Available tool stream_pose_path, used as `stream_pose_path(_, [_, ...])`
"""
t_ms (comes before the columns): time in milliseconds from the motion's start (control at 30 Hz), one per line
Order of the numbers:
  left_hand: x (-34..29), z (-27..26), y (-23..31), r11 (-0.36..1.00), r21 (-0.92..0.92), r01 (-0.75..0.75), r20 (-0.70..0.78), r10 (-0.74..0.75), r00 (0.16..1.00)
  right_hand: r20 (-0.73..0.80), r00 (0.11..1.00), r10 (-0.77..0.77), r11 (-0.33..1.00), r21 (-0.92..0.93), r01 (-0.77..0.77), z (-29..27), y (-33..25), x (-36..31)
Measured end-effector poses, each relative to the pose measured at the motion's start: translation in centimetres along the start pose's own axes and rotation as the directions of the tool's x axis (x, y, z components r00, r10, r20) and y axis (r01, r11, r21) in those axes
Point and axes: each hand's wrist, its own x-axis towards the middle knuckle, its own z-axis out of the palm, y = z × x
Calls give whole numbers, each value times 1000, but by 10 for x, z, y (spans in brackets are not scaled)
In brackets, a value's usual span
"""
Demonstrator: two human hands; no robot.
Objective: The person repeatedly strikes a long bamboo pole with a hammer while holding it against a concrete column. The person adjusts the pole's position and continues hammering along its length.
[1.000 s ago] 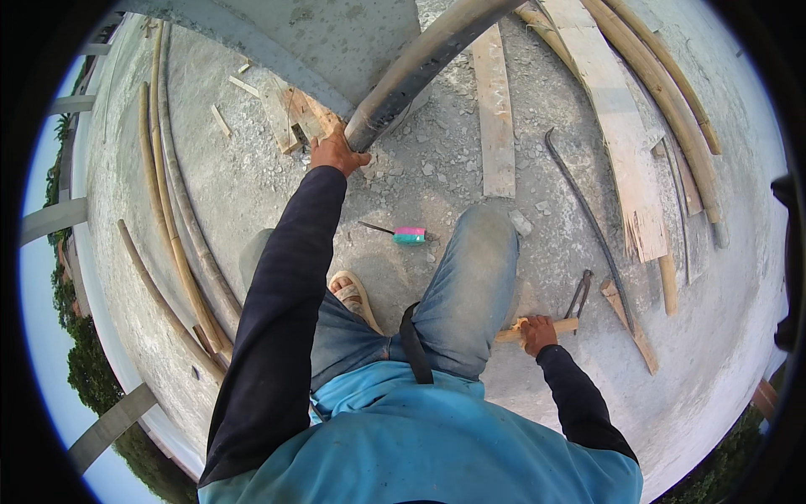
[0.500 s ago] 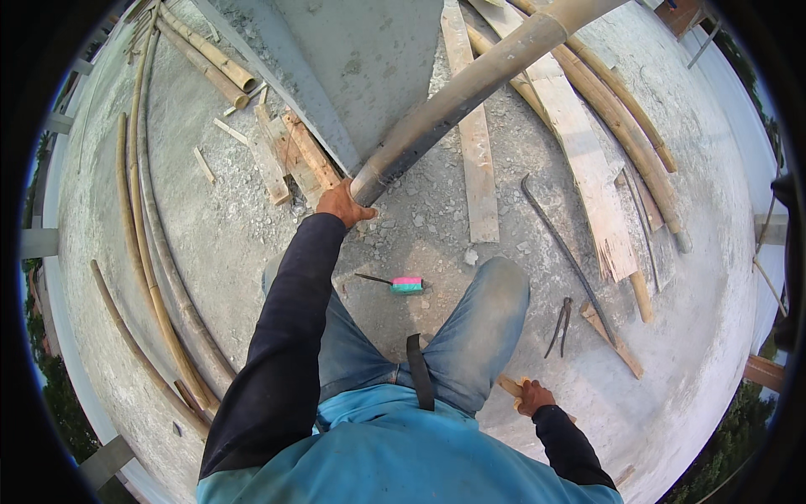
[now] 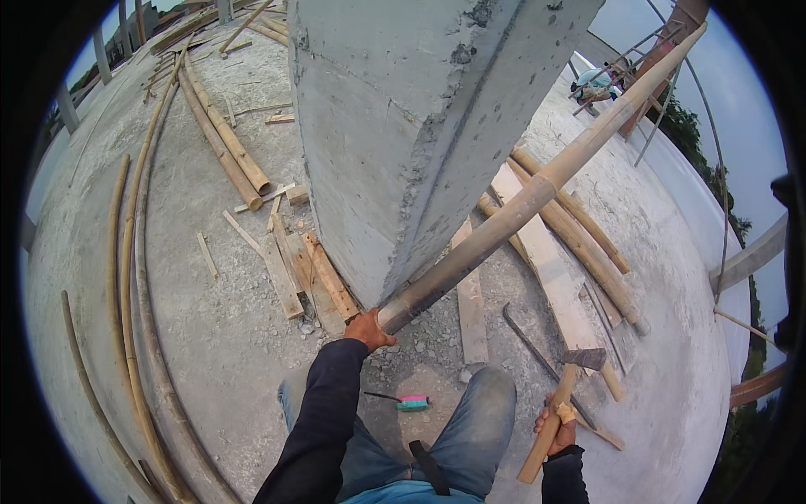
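Observation:
My left hand (image 3: 369, 330) is closed around the lower end of a thick bamboo pole (image 3: 520, 210), beside the foot of a grey concrete column (image 3: 361, 151). The pole slants up to the far right, in front of the column. In my right hand (image 3: 561, 430), closed round its wooden handle, is a hatchet (image 3: 550, 433); its dark metal head (image 3: 585, 359) points up and away from me. A small pink-and-teal object (image 3: 413, 403) with a thin dark rod lies on the floor between my knees. A dark curved metal bar (image 3: 533, 346) rests beyond the hatchet.
Short wooden offcuts (image 3: 281, 273) and rubble lie left of the column. Long bamboo poles (image 3: 138, 277) stretch along the left. Planks (image 3: 546, 260) and more bamboo (image 3: 588, 252) lie right. A co-worker (image 3: 596, 81) is at the far right, near a lattice of poles.
My right hand has come up and forward from beside my hip, bringing the hatchet's head into view. My left hand stays on the pole's end. The view has tilted up, showing more of the column.

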Motion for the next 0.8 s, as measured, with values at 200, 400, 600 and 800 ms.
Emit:
stream_pose_path(200, [-1, 0, 5, 999, 28, 28, -15, -27, 1000, 167, 984, -56, 998, -17, 60, 208, -6, 47])
stream_pose_path(400, [-4, -3, 10, 998, 44, 44, -41, -42, 998, 154, 988, -13, 950, 310, -36, 274, 49, 79])
stream_pose_path(600, [-5, -6, 14, 997, 59, 48, -13, -47, 999, 151, 982, 111, 937, 312, -154, 282, 85, 86])
stream_pose_path(800, [-5, -5, 12, 996, 12, 89, 3, -89, 996, 299, 934, 196, 920, 273, -281, 291, 109, 90])
